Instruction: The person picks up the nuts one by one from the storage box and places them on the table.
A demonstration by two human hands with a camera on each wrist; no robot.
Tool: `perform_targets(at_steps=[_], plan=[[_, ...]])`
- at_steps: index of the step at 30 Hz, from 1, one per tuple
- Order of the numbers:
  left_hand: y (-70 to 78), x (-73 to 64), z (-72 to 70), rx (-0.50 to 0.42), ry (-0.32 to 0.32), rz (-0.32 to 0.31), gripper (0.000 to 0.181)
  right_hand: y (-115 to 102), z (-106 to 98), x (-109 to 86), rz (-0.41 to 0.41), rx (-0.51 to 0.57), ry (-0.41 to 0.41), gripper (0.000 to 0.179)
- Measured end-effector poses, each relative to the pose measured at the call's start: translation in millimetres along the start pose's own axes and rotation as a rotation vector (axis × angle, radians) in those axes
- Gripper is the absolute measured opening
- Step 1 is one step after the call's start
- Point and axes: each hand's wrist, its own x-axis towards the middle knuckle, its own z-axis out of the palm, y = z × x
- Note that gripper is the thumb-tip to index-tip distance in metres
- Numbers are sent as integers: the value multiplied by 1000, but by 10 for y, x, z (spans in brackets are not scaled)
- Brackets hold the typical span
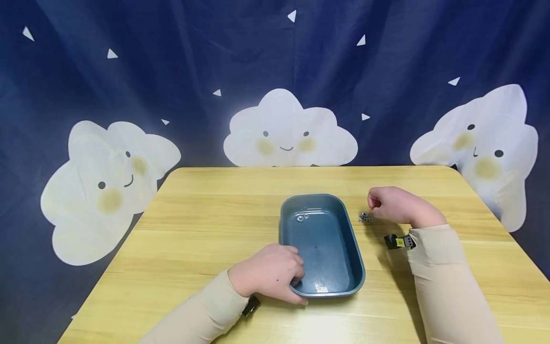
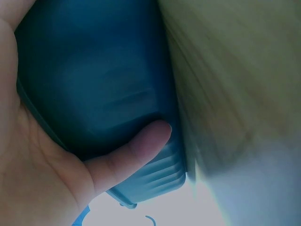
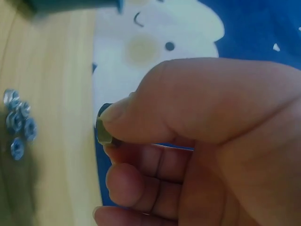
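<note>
A dark blue-green plastic bin (image 1: 320, 258) stands on the table. My left hand (image 1: 272, 270) grips its near left corner, fingers curled over the rim; in the left wrist view the thumb (image 2: 136, 150) lies along the outer wall. Inside, toward the far left corner, lie a larger metal ring-shaped nut (image 1: 300, 219) and a smaller one (image 1: 306, 216). Raised to the right of the bin, my right hand (image 1: 397, 205) pinches a metal hex nut (image 3: 104, 131) between thumb and forefinger. Several loose nuts (image 1: 365, 218) lie in a small cluster on the table, just left of and below that hand.
The light wood table (image 1: 206, 210) reaches back to a dark blue curtain (image 1: 193, 57) printed with white clouds. Black wrist straps sit at both cuffs; one camera mount (image 1: 397, 241) sticks out at the right wrist.
</note>
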Motion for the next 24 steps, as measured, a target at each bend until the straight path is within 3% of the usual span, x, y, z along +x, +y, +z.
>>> perform_targets(at_steps=[14,24], plan=[[1,0,2,-4,-3,-4,54,256,181,103,48,42,-28,12],[-2,10,27,-4,2,-5,54,345,306,150,53,17,10,12]])
